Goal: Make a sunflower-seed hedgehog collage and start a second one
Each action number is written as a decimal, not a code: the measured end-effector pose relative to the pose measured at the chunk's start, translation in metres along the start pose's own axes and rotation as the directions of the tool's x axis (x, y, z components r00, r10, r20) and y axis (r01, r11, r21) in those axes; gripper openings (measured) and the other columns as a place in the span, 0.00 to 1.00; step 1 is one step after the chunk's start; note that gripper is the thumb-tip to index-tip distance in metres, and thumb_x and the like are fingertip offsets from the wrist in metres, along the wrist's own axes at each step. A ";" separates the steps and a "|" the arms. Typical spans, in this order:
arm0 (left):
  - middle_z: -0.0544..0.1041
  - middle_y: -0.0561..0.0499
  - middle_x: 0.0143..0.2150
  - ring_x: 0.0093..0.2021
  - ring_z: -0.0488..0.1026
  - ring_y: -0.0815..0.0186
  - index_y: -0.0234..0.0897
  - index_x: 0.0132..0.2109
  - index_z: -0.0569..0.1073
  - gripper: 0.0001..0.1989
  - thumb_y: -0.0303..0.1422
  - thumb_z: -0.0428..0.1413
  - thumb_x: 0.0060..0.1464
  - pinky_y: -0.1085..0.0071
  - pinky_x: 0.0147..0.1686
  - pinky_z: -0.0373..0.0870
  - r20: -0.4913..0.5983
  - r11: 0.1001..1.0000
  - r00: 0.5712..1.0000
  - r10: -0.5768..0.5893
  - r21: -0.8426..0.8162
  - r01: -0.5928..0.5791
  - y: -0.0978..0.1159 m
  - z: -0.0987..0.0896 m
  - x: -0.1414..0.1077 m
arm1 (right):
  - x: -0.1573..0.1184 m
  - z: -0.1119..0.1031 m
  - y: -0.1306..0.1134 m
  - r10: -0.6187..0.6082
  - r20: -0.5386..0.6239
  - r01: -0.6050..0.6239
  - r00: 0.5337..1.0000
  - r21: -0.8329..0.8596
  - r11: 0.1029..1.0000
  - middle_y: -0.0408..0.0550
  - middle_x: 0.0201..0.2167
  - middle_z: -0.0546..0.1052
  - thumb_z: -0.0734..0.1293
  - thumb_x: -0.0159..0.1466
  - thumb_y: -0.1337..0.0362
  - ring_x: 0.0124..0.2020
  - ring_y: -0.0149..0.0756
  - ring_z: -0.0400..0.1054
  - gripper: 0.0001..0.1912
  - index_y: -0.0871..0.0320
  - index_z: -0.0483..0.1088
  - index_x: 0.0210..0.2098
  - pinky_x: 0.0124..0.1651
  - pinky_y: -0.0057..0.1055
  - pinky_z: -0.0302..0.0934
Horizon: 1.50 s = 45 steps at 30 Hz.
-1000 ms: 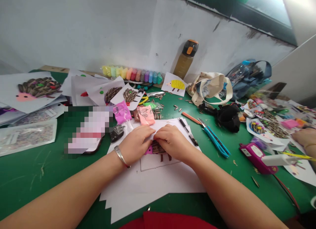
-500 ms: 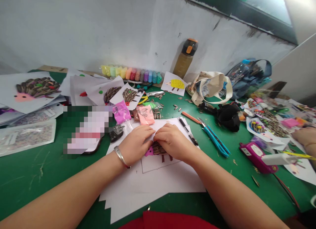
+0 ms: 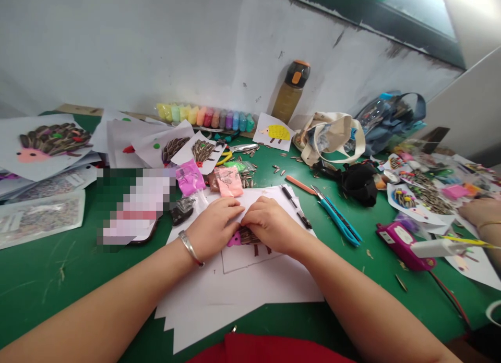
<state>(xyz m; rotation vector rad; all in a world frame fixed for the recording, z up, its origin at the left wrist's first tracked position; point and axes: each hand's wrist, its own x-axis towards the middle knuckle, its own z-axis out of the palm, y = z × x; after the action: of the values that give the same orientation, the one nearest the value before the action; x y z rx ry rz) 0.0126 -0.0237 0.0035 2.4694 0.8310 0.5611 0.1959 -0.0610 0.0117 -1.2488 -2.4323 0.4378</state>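
Observation:
A hedgehog picture [image 3: 247,237] with a pink clay face, brown legs and sunflower seeds on its back lies on a stack of white paper [image 3: 242,287]. My right hand [image 3: 274,222] bends over its back, fingertips closed together against it; whatever they pinch is hidden. On the picture's left, my left hand [image 3: 213,222] rests with fingers stretched out, their tips close to my right fingertips. Both hands cover much of the seed back. Just beyond are a salmon clay packet [image 3: 229,182], a purple clay packet [image 3: 190,177] and loose sunflower seeds [image 3: 247,182].
A black pen [image 3: 295,206] lies on the paper's right side. Beside it are a blue utility knife [image 3: 337,216] and a magenta glue gun [image 3: 403,247]. A blurred phone [image 3: 143,212] is at left. A bottle [image 3: 291,92] stands by the wall; another person's hand [image 3: 481,214] is far right.
The whole view has shifted slightly, so things sit a little further left. Both hands keep nearly the same pose over the hedgehog picture.

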 end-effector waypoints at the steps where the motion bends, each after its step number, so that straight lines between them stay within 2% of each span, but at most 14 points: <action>1: 0.75 0.46 0.44 0.47 0.71 0.59 0.37 0.40 0.76 0.08 0.25 0.53 0.56 0.63 0.49 0.68 -0.001 1.000 1.000 -0.001 0.000 0.001 0.000 0.000 0.000 | 0.000 0.000 0.000 0.004 -0.001 -0.004 1.000 -0.005 1.000 0.44 0.31 0.80 0.62 0.61 0.77 0.33 0.35 0.66 0.13 0.57 0.76 0.31 0.44 0.33 0.53; 10: 0.75 0.45 0.46 0.50 0.71 0.57 0.36 0.37 0.76 0.06 0.26 0.54 0.56 0.60 0.52 0.68 0.020 1.000 1.000 -0.009 0.000 0.009 0.000 0.000 0.001 | 0.002 -0.004 -0.006 0.036 0.046 -0.035 0.998 -0.039 0.999 0.46 0.30 0.79 0.61 0.61 0.76 0.34 0.36 0.64 0.13 0.57 0.76 0.29 0.42 0.33 0.51; 15: 0.75 0.44 0.47 0.49 0.71 0.57 0.36 0.41 0.76 0.08 0.26 0.54 0.56 0.59 0.53 0.68 0.025 1.000 1.000 -0.011 -0.011 0.012 0.001 0.000 0.001 | 0.000 -0.008 -0.007 0.061 0.060 -0.056 0.996 -0.093 0.994 0.45 0.28 0.78 0.62 0.63 0.74 0.34 0.36 0.63 0.12 0.56 0.76 0.30 0.39 0.33 0.48; 19: 0.75 0.42 0.48 0.51 0.71 0.56 0.34 0.44 0.76 0.10 0.25 0.54 0.55 0.58 0.53 0.68 0.012 1.000 1.000 0.002 0.007 -0.002 -0.002 0.000 0.000 | -0.006 -0.021 0.001 0.058 -0.031 -0.061 0.998 -0.095 0.994 0.44 0.32 0.79 0.61 0.64 0.72 0.35 0.35 0.64 0.13 0.53 0.76 0.39 0.40 0.34 0.49; 22: 0.75 0.41 0.50 0.53 0.70 0.56 0.33 0.48 0.75 0.14 0.24 0.53 0.55 0.57 0.55 0.68 -0.021 0.999 1.000 0.021 0.042 -0.020 -0.005 0.002 -0.002 | -0.011 -0.028 0.006 0.104 -0.096 -0.113 0.990 -0.097 0.989 0.45 0.35 0.79 0.61 0.65 0.72 0.38 0.37 0.64 0.13 0.53 0.77 0.38 0.41 0.34 0.49; 25: 0.75 0.41 0.50 0.52 0.71 0.56 0.31 0.49 0.75 0.14 0.25 0.51 0.56 0.59 0.54 0.69 -0.036 0.998 0.999 0.039 0.053 -0.037 -0.006 0.003 -0.002 | -0.011 -0.026 0.006 0.114 -0.051 -0.119 0.992 -0.113 0.986 0.46 0.32 0.78 0.62 0.63 0.72 0.38 0.37 0.63 0.13 0.54 0.78 0.35 0.41 0.34 0.50; 29: 0.76 0.42 0.47 0.49 0.72 0.57 0.33 0.44 0.76 0.11 0.26 0.52 0.56 0.60 0.51 0.71 -0.028 0.997 0.998 0.048 0.063 -0.046 -0.002 0.002 0.000 | -0.008 -0.017 0.000 0.094 0.036 -0.089 0.995 -0.122 0.989 0.46 0.31 0.77 0.63 0.62 0.72 0.37 0.37 0.61 0.12 0.54 0.78 0.33 0.41 0.34 0.50; 33: 0.76 0.42 0.46 0.49 0.72 0.57 0.34 0.43 0.76 0.10 0.26 0.52 0.56 0.60 0.51 0.70 -0.026 0.996 0.999 0.044 0.074 -0.042 0.000 0.001 0.001 | -0.006 -0.015 -0.001 0.083 0.060 -0.076 0.995 -0.113 0.991 0.45 0.30 0.77 0.62 0.62 0.73 0.35 0.36 0.60 0.13 0.54 0.77 0.31 0.42 0.33 0.51; 35: 0.76 0.42 0.47 0.49 0.72 0.57 0.33 0.44 0.76 0.11 0.27 0.51 0.57 0.59 0.51 0.70 -0.032 0.996 0.998 0.045 0.072 -0.043 -0.001 0.001 0.000 | -0.007 -0.018 0.003 0.065 0.034 -0.062 0.997 -0.082 0.995 0.45 0.30 0.77 0.62 0.62 0.72 0.35 0.36 0.63 0.13 0.54 0.77 0.31 0.43 0.34 0.53; 37: 0.76 0.43 0.48 0.50 0.72 0.58 0.34 0.46 0.76 0.12 0.27 0.50 0.58 0.60 0.52 0.70 -0.044 0.997 0.998 0.045 0.069 -0.042 -0.002 0.002 -0.001 | -0.009 -0.024 0.011 0.089 -0.057 -0.091 0.994 -0.035 0.995 0.46 0.32 0.78 0.62 0.63 0.71 0.36 0.36 0.65 0.12 0.54 0.78 0.32 0.43 0.34 0.55; 41: 0.77 0.43 0.47 0.49 0.73 0.59 0.35 0.47 0.76 0.15 0.27 0.46 0.61 0.60 0.52 0.71 -0.070 0.997 0.996 0.046 0.068 -0.042 -0.005 0.004 -0.002 | -0.018 -0.036 0.033 0.272 -0.265 -0.265 0.925 0.063 0.962 0.45 0.33 0.79 0.62 0.63 0.70 0.36 0.36 0.70 0.12 0.54 0.78 0.35 0.48 0.35 0.59; 43: 0.77 0.43 0.47 0.49 0.73 0.59 0.35 0.46 0.76 0.16 0.27 0.45 0.61 0.61 0.52 0.71 -0.074 0.996 0.996 0.053 0.079 -0.047 -0.006 0.005 -0.002 | -0.021 -0.038 0.043 0.332 -0.292 -0.332 0.897 0.051 0.942 0.43 0.30 0.78 0.62 0.62 0.70 0.34 0.35 0.71 0.12 0.54 0.78 0.33 0.54 0.38 0.57; 45: 0.76 0.42 0.48 0.50 0.73 0.59 0.35 0.47 0.76 0.16 0.26 0.44 0.61 0.61 0.52 0.71 -0.069 0.994 0.996 0.060 0.093 -0.053 -0.007 0.006 -0.002 | -0.020 -0.038 0.049 0.365 -0.267 -0.375 0.892 0.013 0.927 0.42 0.27 0.78 0.61 0.61 0.70 0.32 0.35 0.71 0.13 0.54 0.78 0.32 0.56 0.39 0.56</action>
<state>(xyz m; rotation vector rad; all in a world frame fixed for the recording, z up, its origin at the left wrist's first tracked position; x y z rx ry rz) 0.0106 -0.0219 -0.0053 2.5764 0.8337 0.6492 0.2592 -0.0463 0.0201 -1.6802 -1.9896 0.2999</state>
